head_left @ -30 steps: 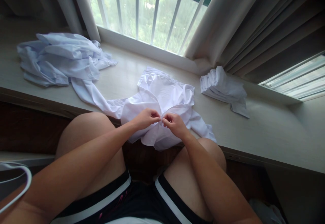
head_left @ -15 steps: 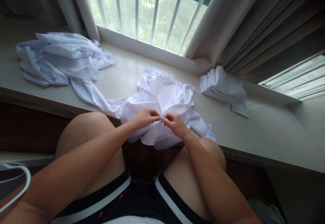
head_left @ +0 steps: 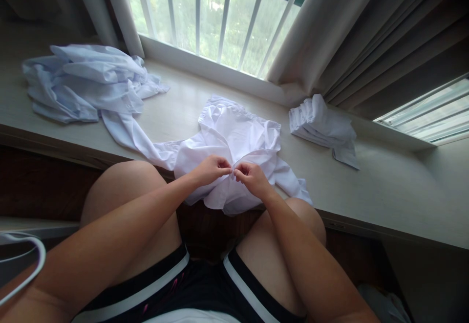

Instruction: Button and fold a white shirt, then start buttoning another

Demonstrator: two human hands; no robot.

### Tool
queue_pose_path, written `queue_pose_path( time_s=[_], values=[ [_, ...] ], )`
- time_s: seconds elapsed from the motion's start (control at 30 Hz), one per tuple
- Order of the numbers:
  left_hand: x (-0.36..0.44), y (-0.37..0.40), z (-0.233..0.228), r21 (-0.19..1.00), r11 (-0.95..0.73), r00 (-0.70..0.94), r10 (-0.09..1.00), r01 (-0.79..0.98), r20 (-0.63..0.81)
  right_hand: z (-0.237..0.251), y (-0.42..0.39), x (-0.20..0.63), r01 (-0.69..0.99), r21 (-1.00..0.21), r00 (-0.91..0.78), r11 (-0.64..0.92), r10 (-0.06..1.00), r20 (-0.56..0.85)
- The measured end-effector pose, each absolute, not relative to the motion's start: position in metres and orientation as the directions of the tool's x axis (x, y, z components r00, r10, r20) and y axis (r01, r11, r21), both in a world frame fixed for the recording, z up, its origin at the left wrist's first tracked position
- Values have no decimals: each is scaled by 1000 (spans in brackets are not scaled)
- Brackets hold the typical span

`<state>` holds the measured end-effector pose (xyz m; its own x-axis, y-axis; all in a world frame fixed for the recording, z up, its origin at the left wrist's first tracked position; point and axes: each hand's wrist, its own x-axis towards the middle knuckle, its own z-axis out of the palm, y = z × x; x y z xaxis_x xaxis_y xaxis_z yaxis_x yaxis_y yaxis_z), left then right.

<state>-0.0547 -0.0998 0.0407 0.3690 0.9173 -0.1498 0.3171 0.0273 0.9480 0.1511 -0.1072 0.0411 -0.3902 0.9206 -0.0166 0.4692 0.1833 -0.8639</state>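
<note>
A white shirt (head_left: 234, 137) lies crumpled on the pale window ledge (head_left: 384, 191), its lower part hanging over the front edge above my knees. My left hand (head_left: 210, 169) and my right hand (head_left: 251, 176) meet at the middle of the shirt's front, fingertips pinched on the cloth and almost touching each other. One sleeve trails left across the ledge, the other lies to the right by my right knee.
A heap of pale blue shirts (head_left: 80, 81) lies at the ledge's left end. A folded white garment (head_left: 320, 125) sits at the right, near the curtain (head_left: 366, 34). A barred window (head_left: 220, 15) is behind. A white hanger (head_left: 22, 269) shows at lower left.
</note>
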Motion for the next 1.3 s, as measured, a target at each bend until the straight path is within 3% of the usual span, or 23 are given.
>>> queue_pose_path(
  time_s=[1.3],
  values=[
    [-56,-98,43,946,30,366,918,323,-154,43,-106,152,487,-851,-384,200,923,-3]
  ],
)
